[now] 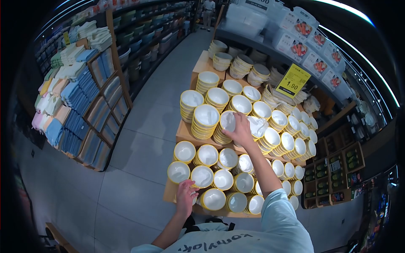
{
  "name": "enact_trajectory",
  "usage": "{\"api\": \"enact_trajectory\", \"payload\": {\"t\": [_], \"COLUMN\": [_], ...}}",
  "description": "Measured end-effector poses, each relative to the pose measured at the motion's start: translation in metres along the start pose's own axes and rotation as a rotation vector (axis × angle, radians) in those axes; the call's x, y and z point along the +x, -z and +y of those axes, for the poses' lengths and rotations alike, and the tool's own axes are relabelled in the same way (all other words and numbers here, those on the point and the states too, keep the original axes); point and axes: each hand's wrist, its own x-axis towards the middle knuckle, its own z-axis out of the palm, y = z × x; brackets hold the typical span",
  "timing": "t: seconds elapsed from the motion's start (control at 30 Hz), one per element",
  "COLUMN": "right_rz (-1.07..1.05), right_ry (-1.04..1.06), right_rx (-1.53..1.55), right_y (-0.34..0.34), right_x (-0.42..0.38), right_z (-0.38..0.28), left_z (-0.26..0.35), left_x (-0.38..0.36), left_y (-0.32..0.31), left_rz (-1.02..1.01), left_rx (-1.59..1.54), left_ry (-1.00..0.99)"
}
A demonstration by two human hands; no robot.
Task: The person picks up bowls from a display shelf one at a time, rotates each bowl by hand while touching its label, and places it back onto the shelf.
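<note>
My right hand [239, 131] reaches over the upper step of the display and is closed on the right side of a white bowl [228, 120] with a yellow outside, the top one of a stack. Just right of that hand lies a crumpled clear plastic wrapping [257, 125] on another stack. A taller bowl stack [206, 116] stands on the left. Lower down, my left hand [186, 195] hovers by the front edge with its fingers apart, fingertips right at the rim of a white bowl [202, 176].
Many more bowl stacks fill the wooden stepped display [170, 192]. A yellow price sign [292, 81] rises behind them, below clear plastic boxes [249, 21]. Folded towels [80, 95] fill a rack across the aisle on the left. A person [208, 12] stands far down the aisle.
</note>
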Motion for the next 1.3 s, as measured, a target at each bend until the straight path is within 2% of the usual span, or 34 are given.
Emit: {"api": "enact_trajectory", "payload": {"t": [0.2, 0.3, 0.4, 0.47, 0.5, 0.57, 0.6, 0.67, 0.8, 0.87, 0.97, 1.13, 1.3], "right_rz": [-0.033, -0.016, 0.006, 0.032, 0.120, 0.248, 0.247, 0.263, -0.139, -0.197, -0.204, -0.248, -0.217], "right_ry": [-0.005, 0.057, 0.077, 0.069, 0.074, 0.049, 0.049, 0.044, 0.184, 0.165, 0.068, 0.085, -0.017], "right_rx": [0.005, -0.101, -0.135, -0.164, -0.148, -0.089, -0.086, 0.167, 0.259, 0.233, 0.071, 0.012, -0.045], "right_y": [0.004, 0.008, 0.012, 0.015, 0.018, 0.029, 0.021, -0.006, -0.069, -0.090, -0.100, -0.123, -0.128], "right_x": [0.001, -0.001, -0.007, -0.014, -0.019, -0.035, -0.050, -0.087, -0.167, -0.189, -0.203, -0.218, -0.220], "right_z": [-0.001, -0.003, -0.002, -0.004, -0.005, -0.021, -0.025, -0.035, -0.083, -0.098, -0.111, -0.113, -0.115], "left_z": [-0.003, -0.002, 0.006, 0.009, 0.009, 0.007, 0.006, 0.004, -0.017, -0.022, -0.034, -0.047, -0.045], "left_x": [0.004, 0.008, 0.010, 0.014, 0.017, 0.022, 0.023, 0.027, 0.033, 0.028, 0.026, 0.022, 0.015], "left_y": [0.007, 0.013, 0.019, 0.027, 0.032, 0.043, 0.048, 0.057, 0.070, 0.060, 0.056, 0.055, 0.055], "left_rz": [0.035, 0.078, 0.149, 0.179, 0.185, 0.209, 0.211, 0.248, 0.218, 0.220, 0.150, 0.113, 0.107], "left_rx": [0.034, 0.094, 0.124, 0.251, 0.255, 0.454, 0.455, 0.472, 0.548, 0.552, 0.519, 0.514, 0.491], "left_ry": [0.002, -0.036, -0.112, -0.210, -0.210, -0.323, -0.323, -0.284, -0.288, -0.200, -0.223, -0.205, -0.204]}}
